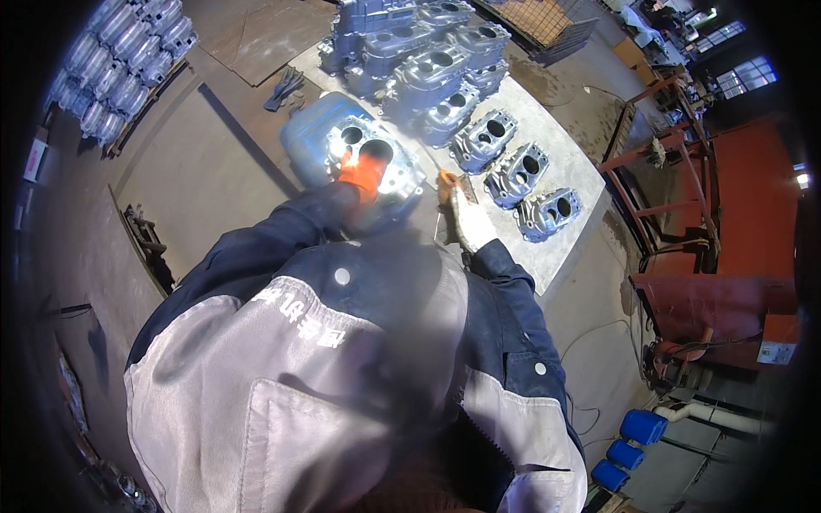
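A silvery metal casting (395, 181) with round bores rests on a blue plastic drum (301, 137). My left hand (363, 177), in an orange glove, grips the casting at its large bore, and part of the fingers is lost in glare. To the right, my right hand (470, 221) wears a white glove with orange fingertips. Its fingers are bent together beside the edge of a pale board, near a thin dark object; what they hold is too unclear to name. Three similar castings (516, 175) stand in a row on the board, right of that hand.
More castings (428, 73) are stacked at the far end of the pale board (560, 141). Dark gloves (285, 89) lie beyond the drum. A pallet of metal parts (115, 77) stands far left. A red metal frame (676, 184) and blue containers (629, 451) are on the right.
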{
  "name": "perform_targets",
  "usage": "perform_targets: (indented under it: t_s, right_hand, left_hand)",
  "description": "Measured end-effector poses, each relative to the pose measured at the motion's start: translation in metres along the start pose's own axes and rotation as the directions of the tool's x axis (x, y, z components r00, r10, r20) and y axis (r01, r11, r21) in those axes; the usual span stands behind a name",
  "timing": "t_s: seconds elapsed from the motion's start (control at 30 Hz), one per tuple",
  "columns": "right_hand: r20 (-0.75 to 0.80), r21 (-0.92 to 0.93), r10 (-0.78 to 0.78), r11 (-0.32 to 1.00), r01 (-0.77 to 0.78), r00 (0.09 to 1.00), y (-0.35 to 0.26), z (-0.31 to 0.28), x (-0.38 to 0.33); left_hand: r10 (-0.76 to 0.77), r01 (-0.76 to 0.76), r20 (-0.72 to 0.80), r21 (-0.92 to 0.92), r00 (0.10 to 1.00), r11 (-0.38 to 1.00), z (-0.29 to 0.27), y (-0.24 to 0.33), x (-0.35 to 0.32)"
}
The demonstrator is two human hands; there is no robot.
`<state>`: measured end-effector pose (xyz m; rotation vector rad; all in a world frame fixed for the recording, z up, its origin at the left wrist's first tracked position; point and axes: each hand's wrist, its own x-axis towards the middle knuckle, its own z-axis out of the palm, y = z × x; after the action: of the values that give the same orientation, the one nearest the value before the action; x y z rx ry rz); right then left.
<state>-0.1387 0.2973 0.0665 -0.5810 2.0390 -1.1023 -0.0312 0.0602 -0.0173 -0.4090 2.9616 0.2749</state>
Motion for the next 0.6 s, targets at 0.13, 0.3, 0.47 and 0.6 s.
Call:
perform_targets:
  t_s: [0.13, 0.3, 0.47, 0.6]
  right_hand:
    - [0.065, -0.32, -0.181, 0.928, 0.192, 0.981, -0.014, 0.019, -0.016]
    - [0.31, -0.354, -0.145, 0.899, 0.256, 0.94, -0.032, 0.014, -0.051]
    - [0.113, -0.442, 0.042, 0.897, 0.013, 0.993, -0.029, 0.011, -0.087]
    - [0.146, -0.226, -0.018, 0.973, 0.051, 0.989, 0.014, 0.012, -0.118]
  left_hand:
    - [-0.065, 0.077, -0.072, 0.175, 0.995, 0.981, 0.011, 0.002, 0.0]
    - [-0.112, 0.149, -0.139, 0.29, 0.984, 0.945, 0.047, -0.006, 0.013]
    - [0.12, 0.441, -0.507, 0.825, 0.853, 0.353, 0.066, -0.019, 0.03]
    - [-0.113, 0.045, 0.15, 0.396, 0.982, 0.917, 0.041, -0.007, 0.025]
